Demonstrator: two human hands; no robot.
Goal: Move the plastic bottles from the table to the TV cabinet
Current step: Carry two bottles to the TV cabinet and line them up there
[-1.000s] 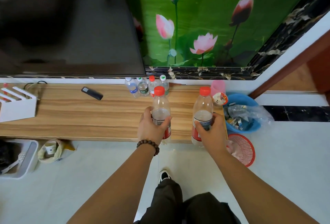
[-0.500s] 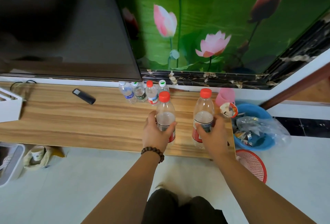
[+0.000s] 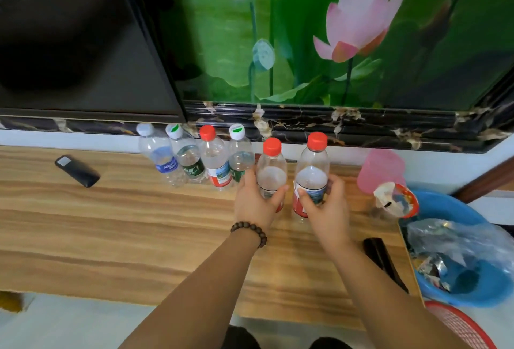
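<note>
Both hands have carried their upright red-capped bottles forward over the TV cabinet point(image 3: 139, 223), left hand point(image 3: 254, 205) clamped on 1 bottle point(image 3: 271, 170), right hand point(image 3: 324, 209) on the other point(image 3: 311, 173), the row of 4 bottles point(image 3: 194, 159) just left of the left grip.

One camera only, worn on the head, looking forward and steeply down from above the person's own arms. Wide-angle lens: the wooden TV cabinet point(image 3: 116, 223) top bows across the middle, and the dark TV screen point(image 3: 69, 42) leans in at upper left. It sits close, the forearms running up from the bottom edge to the left hand point(image 3: 254, 204) and right hand point(image 3: 324, 209) near centre. The lotus mural point(image 3: 347, 31) fills the top, facing the lens. A blue basin point(image 3: 472, 290) crowds the right edge, pale floor at the lower left corner. No second view to overlap with.
</note>
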